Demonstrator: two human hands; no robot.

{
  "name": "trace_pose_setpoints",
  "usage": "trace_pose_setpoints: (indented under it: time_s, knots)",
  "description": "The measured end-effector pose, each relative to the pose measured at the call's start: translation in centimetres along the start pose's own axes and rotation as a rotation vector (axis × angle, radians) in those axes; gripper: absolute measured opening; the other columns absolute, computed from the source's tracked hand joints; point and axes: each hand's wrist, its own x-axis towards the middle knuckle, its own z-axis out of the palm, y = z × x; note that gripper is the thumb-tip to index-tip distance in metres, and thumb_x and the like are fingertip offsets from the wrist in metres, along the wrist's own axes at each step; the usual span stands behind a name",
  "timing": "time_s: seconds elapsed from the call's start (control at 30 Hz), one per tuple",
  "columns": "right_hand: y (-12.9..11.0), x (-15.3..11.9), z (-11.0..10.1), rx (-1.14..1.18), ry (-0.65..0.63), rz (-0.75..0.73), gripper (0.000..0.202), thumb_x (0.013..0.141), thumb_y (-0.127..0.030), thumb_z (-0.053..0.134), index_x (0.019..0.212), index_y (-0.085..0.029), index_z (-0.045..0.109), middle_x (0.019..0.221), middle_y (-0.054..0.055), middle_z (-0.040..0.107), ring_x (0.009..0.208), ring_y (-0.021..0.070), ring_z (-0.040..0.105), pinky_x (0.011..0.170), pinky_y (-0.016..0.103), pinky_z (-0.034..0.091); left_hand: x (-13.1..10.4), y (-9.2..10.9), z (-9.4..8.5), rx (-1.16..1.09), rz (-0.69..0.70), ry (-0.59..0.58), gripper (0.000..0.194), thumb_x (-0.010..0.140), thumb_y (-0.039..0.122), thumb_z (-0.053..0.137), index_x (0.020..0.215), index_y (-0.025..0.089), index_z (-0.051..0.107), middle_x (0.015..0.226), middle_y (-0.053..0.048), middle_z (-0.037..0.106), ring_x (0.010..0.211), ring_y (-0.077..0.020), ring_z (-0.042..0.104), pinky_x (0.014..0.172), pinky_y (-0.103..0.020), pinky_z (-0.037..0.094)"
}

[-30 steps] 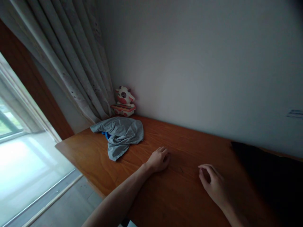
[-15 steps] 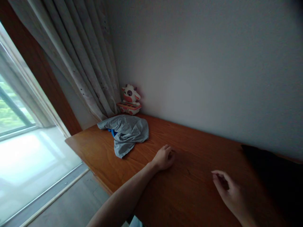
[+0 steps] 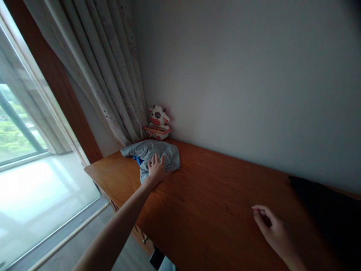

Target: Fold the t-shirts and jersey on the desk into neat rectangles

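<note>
A crumpled grey cloth (image 3: 170, 154) with a bit of blue showing at its left side lies on the wooden table (image 3: 203, 188). Over the cloth's near part is my left hand (image 3: 157, 171), its fingers spread; whether it touches the fabric is hard to tell. My right hand (image 3: 272, 227) is above the right part of the table, thumb and fingertips brought together in a loop, with nothing visible between them.
A cow-shaped toy with a keyboard (image 3: 158, 124) stands in the back corner by the curtain (image 3: 113, 82). Black material (image 3: 329, 210) covers the table's right end. The wall runs behind; a window is at the left.
My left hand has moved left and away from me, from the bare tabletop to the grey cloth, and its fingers have spread. The right hand has stayed nearly still. The view has shifted slightly.
</note>
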Motion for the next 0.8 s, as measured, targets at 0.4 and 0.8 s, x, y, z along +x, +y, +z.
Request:
trace_pose_setpoints:
  time_s: [0.4,0.8]
  knots:
    - [-0.2,-0.2,-0.2,0.011,0.004,0.032,0.036,0.082,-0.059,0.056,0.087,-0.026,0.069,0.070,0.005,0.073,0.060,0.0223,0.070,0.057,0.030,0.056,3.7,2.9,-1.7,-0.495,-0.127,0.226,0.033,0.105,0.030,0.035,0.099,0.016,0.064,0.089,-0.008,0.072,0.083,-0.0213,0.066,0.078,-0.031,0.048]
    - [1.2,-0.1,1.5,0.170,0.147,-0.100,0.072,0.081,-0.062,0.068,0.137,-0.021,0.049,0.114,0.015,0.071,0.094,0.0278,0.073,0.072,0.038,0.062,-4.1,19.6,-3.4,-1.271,0.595,-0.052,0.040,0.105,0.051,0.040,0.105,0.018,0.062,0.089,-0.005,0.066,0.081,-0.0164,0.062,0.075,-0.028,0.052]
